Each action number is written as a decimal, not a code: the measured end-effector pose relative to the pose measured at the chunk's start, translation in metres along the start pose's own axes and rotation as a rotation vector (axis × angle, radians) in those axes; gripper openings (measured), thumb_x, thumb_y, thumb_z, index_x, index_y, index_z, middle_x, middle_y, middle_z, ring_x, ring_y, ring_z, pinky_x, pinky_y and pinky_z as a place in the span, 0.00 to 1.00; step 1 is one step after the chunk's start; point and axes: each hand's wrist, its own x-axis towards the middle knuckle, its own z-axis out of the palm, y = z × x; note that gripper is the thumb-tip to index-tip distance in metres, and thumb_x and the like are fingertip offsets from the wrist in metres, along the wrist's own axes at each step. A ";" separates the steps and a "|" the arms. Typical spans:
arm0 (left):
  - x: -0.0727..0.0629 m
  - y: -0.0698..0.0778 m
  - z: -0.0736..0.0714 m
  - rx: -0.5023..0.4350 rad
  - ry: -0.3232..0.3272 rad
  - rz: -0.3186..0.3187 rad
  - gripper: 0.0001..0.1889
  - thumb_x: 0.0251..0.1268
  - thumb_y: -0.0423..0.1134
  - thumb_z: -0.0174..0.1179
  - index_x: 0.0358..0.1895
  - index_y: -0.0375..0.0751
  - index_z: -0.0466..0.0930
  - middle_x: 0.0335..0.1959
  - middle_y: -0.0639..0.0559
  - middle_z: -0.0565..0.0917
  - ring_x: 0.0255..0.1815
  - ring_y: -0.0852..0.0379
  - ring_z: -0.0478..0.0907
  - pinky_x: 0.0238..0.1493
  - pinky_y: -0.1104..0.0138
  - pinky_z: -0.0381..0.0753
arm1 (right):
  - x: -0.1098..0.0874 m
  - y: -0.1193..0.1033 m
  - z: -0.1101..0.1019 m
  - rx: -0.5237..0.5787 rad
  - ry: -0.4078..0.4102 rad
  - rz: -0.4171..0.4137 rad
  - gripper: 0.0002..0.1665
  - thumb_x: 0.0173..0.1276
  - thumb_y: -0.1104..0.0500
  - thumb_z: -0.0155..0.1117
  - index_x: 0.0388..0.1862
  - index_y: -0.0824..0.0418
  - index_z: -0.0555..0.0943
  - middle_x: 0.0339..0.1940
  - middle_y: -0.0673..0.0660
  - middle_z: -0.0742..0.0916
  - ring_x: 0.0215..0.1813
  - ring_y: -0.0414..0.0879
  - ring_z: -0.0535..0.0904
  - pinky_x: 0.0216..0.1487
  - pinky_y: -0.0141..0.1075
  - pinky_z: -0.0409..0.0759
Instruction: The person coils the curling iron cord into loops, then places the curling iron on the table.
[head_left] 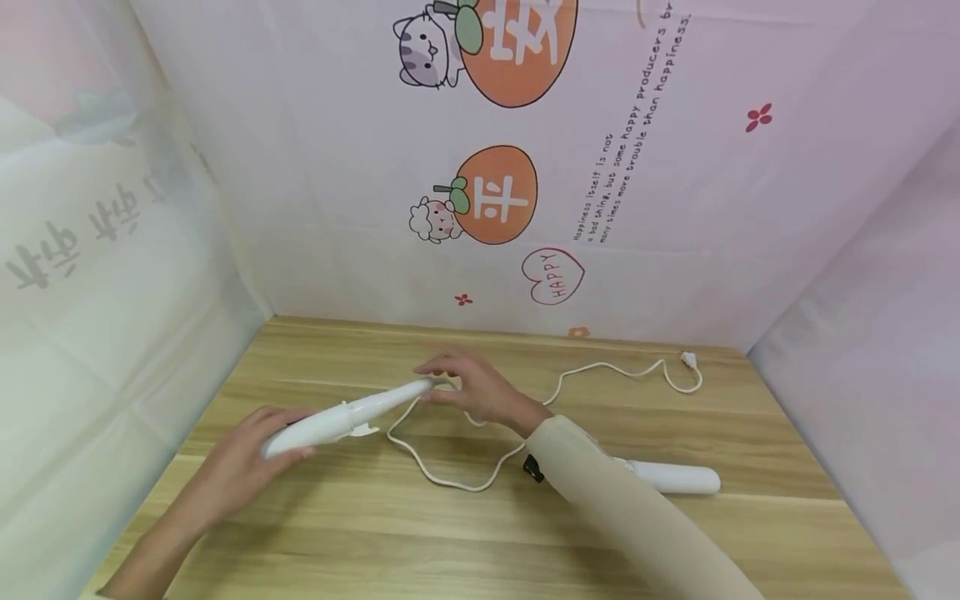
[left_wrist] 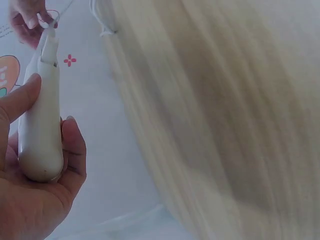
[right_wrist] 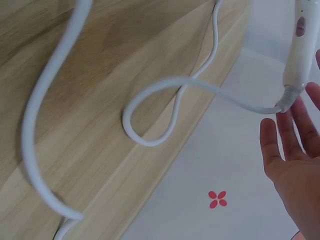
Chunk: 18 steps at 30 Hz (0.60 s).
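Observation:
My left hand grips the thick rounded end of a white corded hair styling iron. Thumb and fingers wrap that end in the left wrist view. A small white tab hangs at its middle, and the iron slants up to the right. My right hand is at the narrow end, where the white cord comes out. In the right wrist view its fingers are spread and nearly straight, with fingertips right at the cord joint. A brownish oval button shows on the handle.
A second white cylindrical tool with a black piece lies right of centre, partly behind the right sleeve. The cord loops over the wooden table to a white plug at the back right. Printed cloth walls enclose the table.

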 end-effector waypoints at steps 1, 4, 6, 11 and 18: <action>0.000 0.001 -0.001 -0.002 -0.006 0.003 0.27 0.60 0.40 0.82 0.64 0.45 0.87 0.52 0.52 0.89 0.49 0.57 0.83 0.43 0.61 0.81 | -0.002 0.001 0.000 0.014 0.000 -0.004 0.25 0.72 0.57 0.79 0.66 0.61 0.87 0.59 0.57 0.91 0.61 0.50 0.86 0.70 0.49 0.83; 0.001 0.005 -0.002 0.000 -0.021 0.014 0.27 0.60 0.40 0.82 0.64 0.47 0.87 0.52 0.55 0.88 0.47 0.60 0.82 0.42 0.62 0.80 | -0.006 0.004 -0.003 0.049 -0.001 -0.009 0.22 0.73 0.60 0.77 0.64 0.63 0.88 0.54 0.57 0.93 0.54 0.45 0.88 0.65 0.43 0.86; 0.002 0.007 -0.002 0.001 -0.039 0.011 0.27 0.61 0.41 0.81 0.65 0.48 0.87 0.52 0.55 0.88 0.47 0.60 0.81 0.41 0.63 0.79 | -0.009 0.006 -0.004 0.055 0.002 -0.012 0.20 0.73 0.61 0.77 0.62 0.63 0.89 0.51 0.57 0.93 0.51 0.43 0.87 0.62 0.39 0.87; 0.005 0.012 -0.005 -0.001 -0.090 -0.011 0.28 0.65 0.44 0.79 0.68 0.51 0.85 0.55 0.52 0.87 0.44 0.60 0.80 0.39 0.65 0.76 | -0.018 0.009 -0.008 0.057 0.017 -0.012 0.16 0.73 0.62 0.77 0.58 0.60 0.92 0.47 0.53 0.94 0.46 0.39 0.85 0.55 0.35 0.87; 0.014 0.021 -0.012 -0.064 -0.137 -0.059 0.29 0.66 0.48 0.79 0.70 0.53 0.84 0.61 0.47 0.88 0.46 0.56 0.80 0.40 0.64 0.76 | -0.028 0.010 -0.016 0.039 0.056 -0.007 0.15 0.73 0.57 0.77 0.57 0.57 0.92 0.46 0.51 0.93 0.48 0.40 0.86 0.58 0.48 0.88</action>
